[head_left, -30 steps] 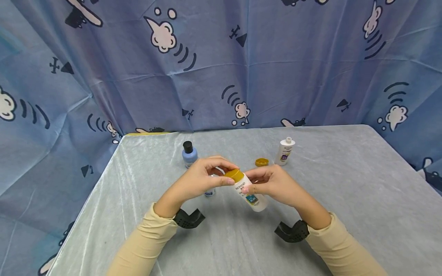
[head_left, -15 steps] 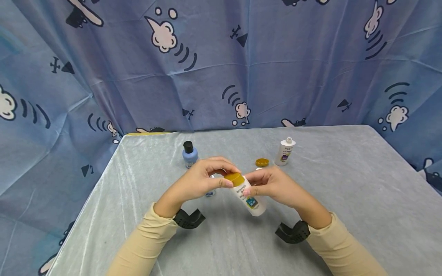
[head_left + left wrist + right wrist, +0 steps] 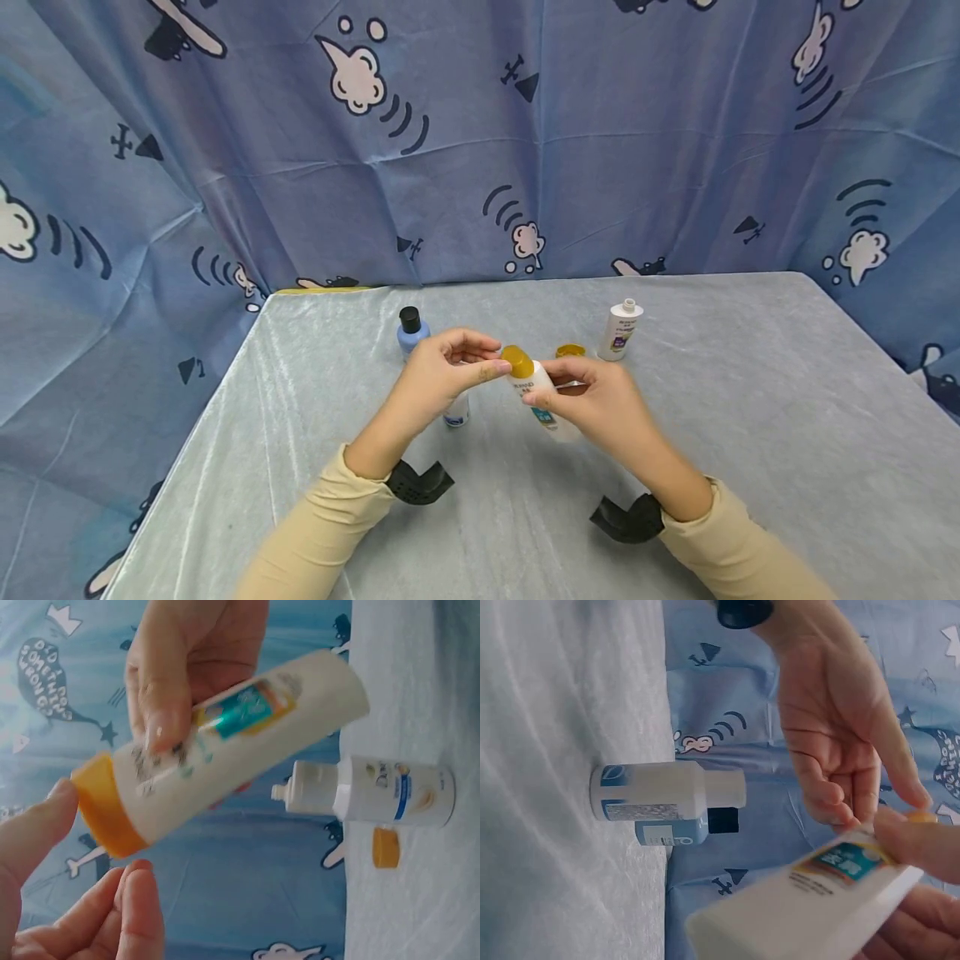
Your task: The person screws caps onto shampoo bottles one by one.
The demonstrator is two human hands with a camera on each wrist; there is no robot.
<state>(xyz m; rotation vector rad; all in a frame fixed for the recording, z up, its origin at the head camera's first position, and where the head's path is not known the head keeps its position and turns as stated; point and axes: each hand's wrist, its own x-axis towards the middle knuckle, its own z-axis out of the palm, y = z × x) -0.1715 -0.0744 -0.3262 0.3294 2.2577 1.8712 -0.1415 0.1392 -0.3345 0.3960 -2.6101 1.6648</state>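
My right hand (image 3: 600,396) holds a white bottle (image 3: 247,750) with a teal label picture, thumb on the front and fingers behind. The bottle is tilted, its gold cap (image 3: 109,806) up and to the left. My left hand (image 3: 450,371) is at that cap. Its thumb (image 3: 45,825) touches the cap's side, while its other fingertips (image 3: 139,889) lie loosely curled just off it. Beyond my left hand, partly hidden, stands a white bottle with a blue label (image 3: 649,791). A blue bottle (image 3: 412,335) with a black cap stands farther back.
An uncapped white bottle (image 3: 621,329) stands at the back right of the cloth-covered table (image 3: 750,375). A loose gold cap (image 3: 571,351) lies beside it, and another white bottle (image 3: 397,791) shows near them. A blue printed curtain (image 3: 450,167) hangs behind.
Both hands have risen slightly, with the bottle and its gold cap. My left fingers, earlier pinching the cap, have loosened and spread off it. The standing bottles have not moved.
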